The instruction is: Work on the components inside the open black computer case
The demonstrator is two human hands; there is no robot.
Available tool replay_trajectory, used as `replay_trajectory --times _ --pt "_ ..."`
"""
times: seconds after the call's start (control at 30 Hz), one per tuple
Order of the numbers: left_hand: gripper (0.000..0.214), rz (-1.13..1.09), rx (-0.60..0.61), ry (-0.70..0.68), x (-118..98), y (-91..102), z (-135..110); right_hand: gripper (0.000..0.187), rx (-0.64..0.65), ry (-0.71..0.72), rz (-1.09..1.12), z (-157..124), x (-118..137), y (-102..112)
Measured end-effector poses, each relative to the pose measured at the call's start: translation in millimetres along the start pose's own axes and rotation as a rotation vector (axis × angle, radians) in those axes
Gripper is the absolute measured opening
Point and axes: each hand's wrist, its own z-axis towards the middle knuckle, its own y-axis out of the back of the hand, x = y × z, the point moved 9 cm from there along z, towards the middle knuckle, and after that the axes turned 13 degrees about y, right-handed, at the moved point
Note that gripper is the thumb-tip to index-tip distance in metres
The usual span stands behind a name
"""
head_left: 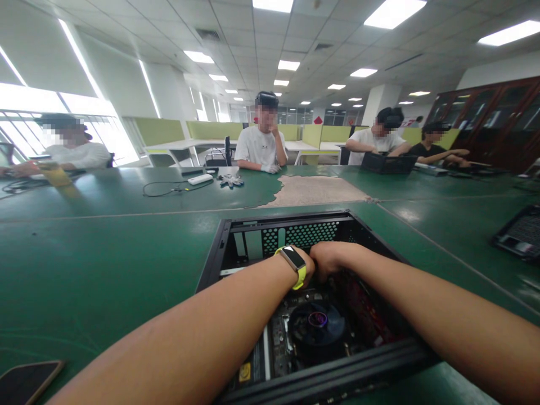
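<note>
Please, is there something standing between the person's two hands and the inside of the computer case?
Nothing visible does: the computer case is open on top, and the left hand and right hand are inside. The fan sits nearer the camera. What the hands touch is hidden.

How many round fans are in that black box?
1: a round black fan with purple centre, inside the open black metal computer case. More may be hidden.

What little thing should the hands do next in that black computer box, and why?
Maybe ease the left hand back slightly. It sits close beside the right hand, toward the far end of the computer box, beyond the fan, and the fingertips are hidden, so a small gap might show what they are doing.
</note>
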Motion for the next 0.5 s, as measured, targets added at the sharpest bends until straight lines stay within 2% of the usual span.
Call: replay_trajectory --times 0.37,0.5 --pt "0.039 -0.042 0.006 -0.003 -3.3 1.1 3.0 0.04 -0.002 -0.022 0.002 6.7 -9.0 -4.9" --pt "0.03 -0.019 0.077 -0.003 -3.6 -4.9 8.9 0.04 -0.011 -0.021 0.002 6.5 -10.5 -4.1"
